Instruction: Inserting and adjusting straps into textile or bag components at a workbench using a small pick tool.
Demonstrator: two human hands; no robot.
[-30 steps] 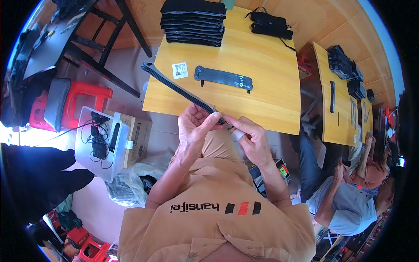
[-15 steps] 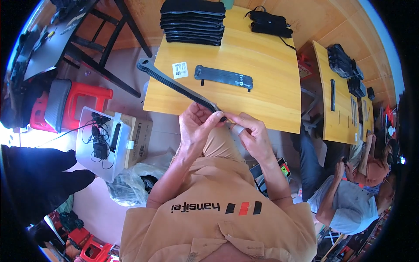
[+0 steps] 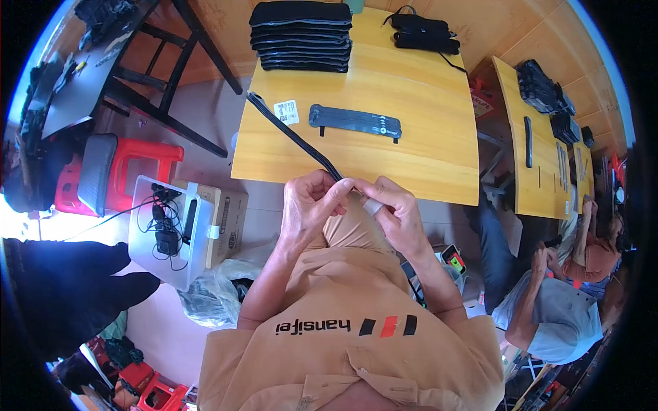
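Pinched between thumb and fingers of my left hand (image 3: 308, 205) is the near end of a long, narrow black strap (image 3: 293, 137). Its far end reaches over the table's near left part, and it is seen nearly edge-on. My right hand (image 3: 399, 214) is closed at the same end, its fingertips meeting the left thumb; a pale wrap (image 3: 372, 205) is around one finger. The fingertips hide the strap's end. Beyond my hands, a flat dark strap (image 3: 353, 123) with two small black tabs lies on the table, beside a white printed label (image 3: 286, 111).
On the wooden table (image 3: 418, 161) stand a stack of black padded pieces (image 3: 300, 38) and a folded black bundle (image 3: 423, 34). A clear plastic bin (image 3: 195, 253) with cables is at left, near a red stool (image 3: 147, 164). Co-workers sit at a second table (image 3: 531, 185) on the right.
The held strap has turned from showing its broad grey side to nearly edge-on, and its far end has shifted right. Both hands stay together at its near end.
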